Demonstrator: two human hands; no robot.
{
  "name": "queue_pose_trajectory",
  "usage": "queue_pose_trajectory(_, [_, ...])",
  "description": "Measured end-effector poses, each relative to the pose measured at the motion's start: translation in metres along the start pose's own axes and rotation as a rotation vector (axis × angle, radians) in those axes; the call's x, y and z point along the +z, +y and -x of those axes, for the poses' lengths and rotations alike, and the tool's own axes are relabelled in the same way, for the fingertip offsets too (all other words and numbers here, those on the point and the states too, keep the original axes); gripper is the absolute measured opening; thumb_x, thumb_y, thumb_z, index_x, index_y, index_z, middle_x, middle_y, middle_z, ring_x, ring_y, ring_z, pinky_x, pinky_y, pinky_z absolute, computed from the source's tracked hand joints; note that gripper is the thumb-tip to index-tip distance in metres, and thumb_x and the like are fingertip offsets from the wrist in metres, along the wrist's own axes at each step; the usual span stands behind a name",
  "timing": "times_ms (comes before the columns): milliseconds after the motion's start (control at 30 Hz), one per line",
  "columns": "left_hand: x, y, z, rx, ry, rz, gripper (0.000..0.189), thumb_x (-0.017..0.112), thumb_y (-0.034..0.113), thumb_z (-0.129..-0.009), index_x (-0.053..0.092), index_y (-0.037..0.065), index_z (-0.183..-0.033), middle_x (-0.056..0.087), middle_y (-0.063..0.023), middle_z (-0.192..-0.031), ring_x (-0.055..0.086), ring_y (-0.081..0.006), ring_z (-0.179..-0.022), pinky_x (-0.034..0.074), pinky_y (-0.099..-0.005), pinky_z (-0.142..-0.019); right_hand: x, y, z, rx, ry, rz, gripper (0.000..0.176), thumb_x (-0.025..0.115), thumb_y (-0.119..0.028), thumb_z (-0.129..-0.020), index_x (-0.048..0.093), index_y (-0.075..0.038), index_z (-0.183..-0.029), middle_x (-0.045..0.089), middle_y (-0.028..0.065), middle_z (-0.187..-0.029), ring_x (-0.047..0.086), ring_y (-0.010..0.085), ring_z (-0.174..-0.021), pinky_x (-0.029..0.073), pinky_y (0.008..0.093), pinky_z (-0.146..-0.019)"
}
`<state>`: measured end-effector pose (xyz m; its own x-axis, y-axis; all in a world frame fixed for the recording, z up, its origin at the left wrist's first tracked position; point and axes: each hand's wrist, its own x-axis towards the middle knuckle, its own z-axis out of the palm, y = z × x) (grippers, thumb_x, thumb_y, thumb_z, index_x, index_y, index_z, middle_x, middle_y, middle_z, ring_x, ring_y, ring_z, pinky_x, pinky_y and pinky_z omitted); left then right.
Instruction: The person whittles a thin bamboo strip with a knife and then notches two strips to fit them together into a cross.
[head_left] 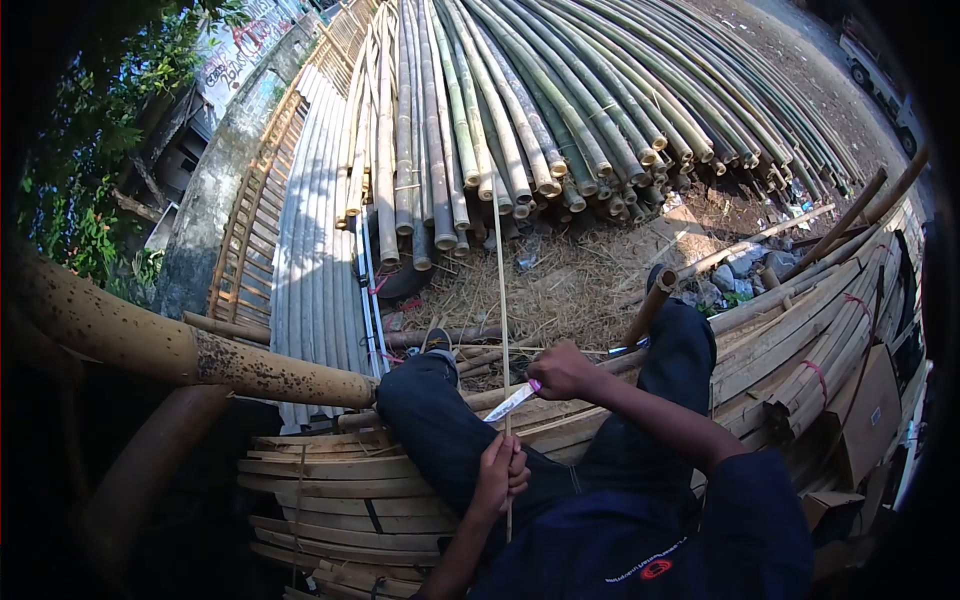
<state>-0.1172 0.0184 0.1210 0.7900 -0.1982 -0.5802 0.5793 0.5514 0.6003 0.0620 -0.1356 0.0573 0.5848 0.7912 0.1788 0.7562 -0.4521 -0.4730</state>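
My right hand is wrapped round the pink handle of a knife. The blade points down to the left and crosses a long thin bamboo strip in this view. My left hand grips that strip below the blade, close over my lap. From there the strip runs up and away toward the ends of the stacked poles. Its lower end passes below my left fist, in front of my dark shirt.
A big stack of bamboo poles lies ahead. Bundled split slats are beneath and beside me. A thick bamboo pole juts in from the left, near corrugated sheets. Straw and scraps litter the ground. An upright pole end stands near my right knee.
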Motion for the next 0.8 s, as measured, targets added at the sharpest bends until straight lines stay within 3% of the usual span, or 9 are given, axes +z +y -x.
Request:
queue_pose_trajectory(67, [-0.001,0.004,0.004,-0.012,-0.021,0.032,0.023,0.036,0.032,-0.101,0.039,0.014,-0.089,0.023,0.0060,-0.055,0.018,-0.0024,-0.039,0.015,-0.0184,-0.035,0.009,0.005,-0.009,0.146,0.141,-0.042,0.026,0.056,-0.030,-0.073,0.061,-0.008,-0.061,0.057,0.0165,-0.057,0.058,0.0378,-0.057,0.044,0.0486,-0.051])
queue_pose_trajectory(167, [0.003,-0.015,0.018,-0.151,-0.140,0.151,0.023,0.035,0.033,-0.101,0.038,0.014,-0.089,0.021,0.0065,-0.055,0.017,-0.0025,-0.039,0.015,-0.0180,-0.035,-0.006,0.062,-0.027,0.648,0.413,-0.061,0.030,0.052,-0.030,-0.077,0.062,-0.004,-0.065,0.057,0.0204,-0.062,0.058,0.0404,-0.062,0.045,0.0501,-0.057])
queue_pose_trajectory(267, [-0.004,-0.045,0.020,-0.246,-0.208,0.322,0.024,0.035,0.034,-0.101,0.038,0.013,-0.089,0.020,0.0066,-0.054,0.015,-0.0021,-0.038,0.013,-0.0179,-0.034,-0.029,0.079,-0.020,0.672,0.456,-0.165,0.031,0.053,-0.030,-0.078,0.062,-0.003,-0.067,0.058,0.0208,-0.064,0.058,0.0406,-0.064,0.046,0.0500,-0.060])
queue_pose_trajectory(400, [-0.014,-0.040,0.002,-0.184,-0.275,0.493,0.024,0.034,0.033,-0.101,0.038,0.012,-0.089,0.020,0.0063,-0.053,0.014,-0.0022,-0.037,0.014,-0.0189,-0.032,-0.008,0.031,0.003,0.342,0.070,-0.065,0.027,0.055,-0.028,-0.077,0.063,-0.005,-0.068,0.058,0.0191,-0.064,0.059,0.0391,-0.064,0.046,0.0495,-0.061])
queue_pose_trajectory(467, [-0.008,-0.029,-0.005,-0.151,-0.159,0.334,0.025,0.034,0.033,-0.101,0.038,0.012,-0.088,0.021,0.0064,-0.054,0.015,-0.0022,-0.038,0.013,-0.0186,-0.032,-0.008,-0.010,0.017,0.200,-0.104,-0.102,0.028,0.055,-0.028,-0.077,0.062,-0.005,-0.065,0.058,0.0187,-0.061,0.060,0.0376,-0.064,0.046,0.0496,-0.060])
queue_pose_trajectory(633, [0.007,-0.021,-0.003,-0.142,-0.069,0.108,0.025,0.035,0.034,-0.101,0.039,0.013,-0.089,0.021,0.0064,-0.054,0.017,-0.0020,-0.039,0.014,-0.0181,-0.033,-0.003,-0.019,0.029,-0.037,-0.051,-0.119,0.026,0.056,-0.026,-0.074,0.059,-0.005,-0.060,0.054,0.0176,-0.054,0.058,0.0372,-0.054,0.045,0.0477,-0.050])
queue_pose_trajectory(667, [0.009,-0.021,-0.001,-0.146,-0.082,0.087,0.025,0.036,0.035,-0.101,0.039,0.013,-0.088,0.021,0.0064,-0.055,0.017,-0.0019,-0.039,0.014,-0.0179,-0.033,-0.002,-0.014,0.026,0.016,-0.053,-0.085,0.024,0.056,-0.026,-0.073,0.059,-0.005,-0.061,0.055,0.0178,-0.056,0.058,0.0378,-0.057,0.045,0.0486,-0.054])
queue_pose_trajectory(733, [0.012,-0.023,0.005,-0.178,-0.121,0.107,0.025,0.036,0.035,-0.101,0.038,0.013,-0.088,0.022,0.0062,-0.055,0.017,-0.0021,-0.039,0.014,-0.0176,-0.034,-0.003,0.026,0.016,0.181,0.170,-0.103,0.025,0.055,-0.025,-0.074,0.058,-0.004,-0.061,0.056,0.0185,-0.059,0.058,0.0387,-0.061,0.045,0.0490,-0.058])
queue_pose_trajectory(800, [0.013,-0.033,0.016,-0.225,-0.167,0.147,0.025,0.036,0.034,-0.101,0.038,0.013,-0.088,0.022,0.0061,-0.055,0.017,-0.0022,-0.039,0.015,-0.0176,-0.034,-0.021,0.073,0.006,0.512,0.374,-0.070,0.027,0.055,-0.025,-0.076,0.058,-0.002,-0.063,0.057,0.0201,-0.063,0.057,0.0405,-0.065,0.044,0.0499,-0.062])
